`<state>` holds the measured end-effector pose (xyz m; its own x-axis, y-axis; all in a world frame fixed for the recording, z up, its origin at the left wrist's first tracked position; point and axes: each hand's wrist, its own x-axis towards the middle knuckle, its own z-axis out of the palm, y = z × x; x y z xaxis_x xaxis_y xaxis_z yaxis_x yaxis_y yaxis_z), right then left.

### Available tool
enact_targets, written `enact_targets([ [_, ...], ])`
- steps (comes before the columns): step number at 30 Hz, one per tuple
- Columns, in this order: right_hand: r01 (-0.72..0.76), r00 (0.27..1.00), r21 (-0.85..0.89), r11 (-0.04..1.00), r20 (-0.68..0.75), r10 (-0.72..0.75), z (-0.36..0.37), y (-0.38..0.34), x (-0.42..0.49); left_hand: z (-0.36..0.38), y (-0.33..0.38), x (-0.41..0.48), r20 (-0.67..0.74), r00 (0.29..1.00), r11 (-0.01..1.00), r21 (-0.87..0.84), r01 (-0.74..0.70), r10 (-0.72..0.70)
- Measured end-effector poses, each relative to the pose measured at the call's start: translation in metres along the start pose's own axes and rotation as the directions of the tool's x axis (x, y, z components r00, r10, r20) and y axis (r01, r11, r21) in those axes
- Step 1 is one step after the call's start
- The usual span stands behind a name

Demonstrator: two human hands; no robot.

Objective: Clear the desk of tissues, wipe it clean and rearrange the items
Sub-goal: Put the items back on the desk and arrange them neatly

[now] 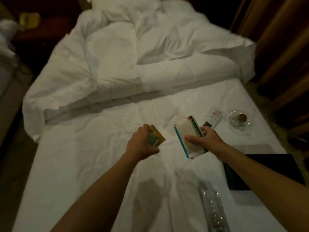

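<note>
Careful: your left hand [143,144] clutches small gold and green packets [158,137] and your right hand [206,141] pinches a white blue-edged box [185,136] over the bed sheet [80,156], so a loose grip could drop them beside the glass ashtray [240,121].

crumpled matt white cloth sheet [83,156], clear glossy glass ashtray [240,122], smooth dark folder [267,173]

Remote [214,117] left of ashtray [240,121], folder [260,171] nearer, all on bed [75,164]
</note>
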<state>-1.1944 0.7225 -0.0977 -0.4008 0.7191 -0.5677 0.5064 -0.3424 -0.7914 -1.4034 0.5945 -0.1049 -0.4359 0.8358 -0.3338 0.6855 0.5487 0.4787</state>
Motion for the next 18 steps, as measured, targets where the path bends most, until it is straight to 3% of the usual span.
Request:
enact_targets([
  [11,0.041,0.974,0.143,0.989,-0.224,-0.008,-0.038,-0.024,-0.242,-0.068,0.103,-0.135,0.102,0.939,0.929,0.144,-0.34,0.328],
  [15,0.061,0.932,0.182,0.981,-0.361,0.009,-0.062,-0.007,-0.32,-0.057,0.152,-0.172,0.202,0.857,0.835,0.204,-0.51,0.474],
  [18,0.067,0.877,0.219,0.973,-0.478,0.047,-0.09,0.013,-0.378,-0.039,0.202,-0.197,0.303,0.751,0.728,0.206,-0.653,0.587],
])
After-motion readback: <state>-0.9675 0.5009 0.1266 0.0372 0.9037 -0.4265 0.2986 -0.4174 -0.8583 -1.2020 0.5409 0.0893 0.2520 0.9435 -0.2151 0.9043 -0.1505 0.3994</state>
